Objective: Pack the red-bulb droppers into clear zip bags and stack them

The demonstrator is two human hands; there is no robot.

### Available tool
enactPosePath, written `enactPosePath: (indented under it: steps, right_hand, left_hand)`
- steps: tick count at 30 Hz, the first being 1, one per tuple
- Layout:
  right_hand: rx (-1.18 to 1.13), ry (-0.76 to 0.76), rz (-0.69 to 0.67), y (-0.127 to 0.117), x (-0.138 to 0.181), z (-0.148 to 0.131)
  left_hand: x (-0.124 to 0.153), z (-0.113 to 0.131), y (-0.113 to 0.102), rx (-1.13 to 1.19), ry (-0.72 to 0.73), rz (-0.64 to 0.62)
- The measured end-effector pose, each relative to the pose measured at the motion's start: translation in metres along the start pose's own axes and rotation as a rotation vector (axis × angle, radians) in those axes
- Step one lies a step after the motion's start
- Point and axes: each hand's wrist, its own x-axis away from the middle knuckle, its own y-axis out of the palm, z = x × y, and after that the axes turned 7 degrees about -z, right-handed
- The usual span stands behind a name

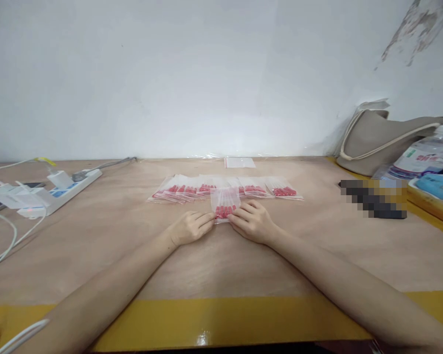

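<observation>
A small clear plastic bag (225, 200) with red-tipped pieces inside lies on the wooden table (133, 236) in front of me. My left hand (190, 227) pinches its near left corner and my right hand (251, 221) pinches its near right corner, fingers pressed together on the bag's lower edge. Just behind it runs a row of several similar filled bags (192, 189), fanned from left to right. A small stack of empty clear bags (239, 162) lies further back near the wall.
A white power strip (55, 194) with chargers and cables sits at the left. A beige tote bag (380, 140), a plastic bottle (424, 157), a dark blurred object (376, 199) and a tray (431, 194) stand at the right. Yellow tape (221, 319) lines the near table edge.
</observation>
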Motion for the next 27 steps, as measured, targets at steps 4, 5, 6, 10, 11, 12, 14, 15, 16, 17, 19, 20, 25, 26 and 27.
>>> enactPosePath:
  steps: [4, 5, 6, 10, 11, 12, 14, 15, 16, 17, 19, 20, 25, 26, 27]
  right_hand:
    - [0.006, -0.034, 0.038, 0.008, -0.013, -0.01]
    - [0.003, -0.044, 0.042, 0.009, -0.015, -0.011]
    - [0.0, -0.054, 0.04, 0.009, -0.016, -0.011]
    - [0.025, -0.1, 0.022, 0.011, -0.017, -0.01]
    - [0.041, -0.114, 0.018, 0.012, -0.018, -0.01]
    - [0.058, -0.127, 0.02, 0.012, -0.018, -0.011]
    - [0.091, -0.148, 0.033, 0.011, -0.02, -0.011]
    - [0.105, -0.155, 0.041, 0.011, -0.021, -0.011]
    - [0.12, -0.16, 0.046, 0.009, -0.022, -0.011]
    - [0.134, -0.164, 0.047, 0.008, -0.023, -0.011]
    - [0.162, -0.165, 0.038, 0.005, -0.021, -0.008]
    - [0.173, -0.16, 0.032, 0.003, -0.019, -0.006]
    - [0.183, -0.091, 0.007, -0.002, -0.001, 0.008]
    - [0.176, -0.083, 0.005, -0.003, 0.003, 0.011]
    - [0.17, -0.079, 0.007, -0.003, 0.006, 0.013]
  left_hand:
    - [-0.001, 0.0, 0.0, 0.022, -0.004, -0.005]
    - [-0.001, -0.001, 0.0, 0.031, -0.003, -0.006]
    - [-0.001, -0.001, -0.001, 0.041, 0.003, -0.01]
    - [-0.003, -0.003, -0.005, 0.046, 0.041, -0.056]
    - [-0.003, -0.003, -0.006, 0.036, 0.045, -0.062]
    - [-0.005, -0.002, -0.006, 0.027, 0.043, -0.059]
    - [-0.007, -0.001, -0.007, 0.023, 0.03, -0.034]
    - [-0.009, -0.001, -0.007, 0.026, 0.025, -0.015]
    - [-0.009, 0.0, -0.007, 0.031, 0.021, 0.006]
    - [-0.01, 0.0, -0.007, 0.034, 0.016, 0.026]
    - [-0.009, 0.0, -0.007, 0.041, -0.004, 0.044]
    - [-0.008, 0.0, -0.007, 0.044, -0.019, 0.044]
    - [-0.002, -0.003, -0.006, 0.073, -0.062, 0.032]
    - [-0.001, -0.003, -0.006, 0.081, -0.066, 0.03]
    - [-0.001, -0.003, -0.006, 0.087, -0.071, 0.026]
